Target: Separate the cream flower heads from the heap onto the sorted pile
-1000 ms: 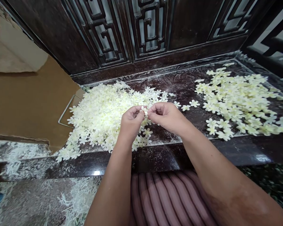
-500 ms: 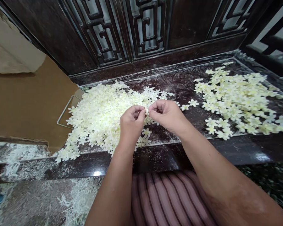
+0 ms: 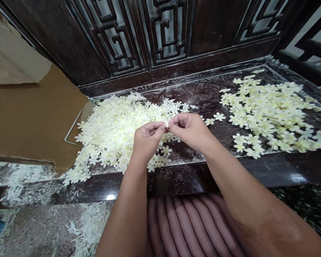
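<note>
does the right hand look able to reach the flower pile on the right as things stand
Probably yes: only dark bench and a few loose flowers show between the right hand and that pile, though that hand meets the left hand at a small white piece.

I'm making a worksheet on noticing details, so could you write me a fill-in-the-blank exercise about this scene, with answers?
1. The left hand and right hand meet at a small ____-coloured flower.
2. The larger, denser heap lies on the picture's ____ side.
3. The cardboard is mainly ____ in colour.
4. The cloth over the lap is patterned with dark ____.

Missing words: white; left; brown; stripes.
</note>
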Action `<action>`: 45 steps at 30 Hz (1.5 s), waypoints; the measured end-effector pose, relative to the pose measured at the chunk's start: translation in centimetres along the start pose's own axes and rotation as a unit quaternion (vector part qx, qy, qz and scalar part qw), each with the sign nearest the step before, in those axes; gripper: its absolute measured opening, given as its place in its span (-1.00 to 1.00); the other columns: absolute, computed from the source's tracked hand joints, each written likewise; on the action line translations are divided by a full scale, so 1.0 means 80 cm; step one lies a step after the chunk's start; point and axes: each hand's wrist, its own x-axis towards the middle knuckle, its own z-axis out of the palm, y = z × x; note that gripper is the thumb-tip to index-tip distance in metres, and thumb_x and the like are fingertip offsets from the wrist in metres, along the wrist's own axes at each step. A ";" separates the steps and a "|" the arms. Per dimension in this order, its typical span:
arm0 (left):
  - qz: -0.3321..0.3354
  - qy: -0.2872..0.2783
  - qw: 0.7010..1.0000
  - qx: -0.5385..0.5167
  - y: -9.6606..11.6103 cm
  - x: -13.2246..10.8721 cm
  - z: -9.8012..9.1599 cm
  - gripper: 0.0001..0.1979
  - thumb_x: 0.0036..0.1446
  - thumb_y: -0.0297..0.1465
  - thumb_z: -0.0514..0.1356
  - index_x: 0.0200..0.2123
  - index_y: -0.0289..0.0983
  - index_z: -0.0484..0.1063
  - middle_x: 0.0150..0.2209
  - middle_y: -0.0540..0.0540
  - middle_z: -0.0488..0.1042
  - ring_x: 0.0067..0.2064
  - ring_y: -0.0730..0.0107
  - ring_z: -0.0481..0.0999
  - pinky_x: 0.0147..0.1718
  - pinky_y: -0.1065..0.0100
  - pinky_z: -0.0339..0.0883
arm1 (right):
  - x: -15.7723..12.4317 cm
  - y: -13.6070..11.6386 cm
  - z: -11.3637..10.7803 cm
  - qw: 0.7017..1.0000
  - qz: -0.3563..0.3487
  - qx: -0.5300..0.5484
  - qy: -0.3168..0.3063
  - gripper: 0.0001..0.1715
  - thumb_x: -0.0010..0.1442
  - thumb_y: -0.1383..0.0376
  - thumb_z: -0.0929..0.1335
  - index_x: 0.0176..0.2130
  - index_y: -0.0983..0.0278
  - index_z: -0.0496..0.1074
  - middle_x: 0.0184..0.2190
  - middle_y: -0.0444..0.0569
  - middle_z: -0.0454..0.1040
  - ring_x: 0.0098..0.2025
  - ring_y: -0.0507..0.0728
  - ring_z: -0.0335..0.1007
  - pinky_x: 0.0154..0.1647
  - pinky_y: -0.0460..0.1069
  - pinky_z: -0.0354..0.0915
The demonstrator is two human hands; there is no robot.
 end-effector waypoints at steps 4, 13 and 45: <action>-0.002 -0.011 1.000 -0.018 -0.003 0.001 -0.005 -0.87 -0.09 -0.39 0.31 -0.41 -0.31 0.56 -0.47 -0.05 0.57 -0.39 0.43 0.54 -0.28 0.34 0.44 | -0.001 -0.002 -0.002 1.000 0.007 0.005 -0.005 -0.91 -0.04 0.47 0.34 -0.53 0.33 0.40 -0.60 -0.14 0.38 -0.57 -0.05 0.21 -0.53 -0.08 0.19; 0.002 -0.033 0.999 -0.033 0.000 0.000 -0.007 -0.85 -0.10 -0.36 0.34 -0.40 -0.30 0.57 -0.46 -0.05 0.58 -0.37 0.42 0.57 -0.27 0.35 0.45 | 0.002 0.004 -0.004 1.000 0.010 0.024 -0.006 -0.92 -0.02 0.45 0.34 -0.52 0.33 0.43 -0.59 -0.13 0.41 -0.54 -0.03 0.28 -0.47 -0.07 0.25; 0.011 -0.045 0.999 -0.011 0.003 -0.001 -0.009 -0.86 -0.09 -0.34 0.35 -0.43 -0.28 0.56 -0.47 -0.04 0.58 -0.39 0.47 0.54 -0.31 0.41 0.42 | 0.003 0.003 -0.005 0.999 0.010 0.043 -0.006 -0.93 -0.04 0.46 0.36 -0.52 0.34 0.43 -0.63 -0.14 0.39 -0.56 -0.04 0.27 -0.51 -0.09 0.21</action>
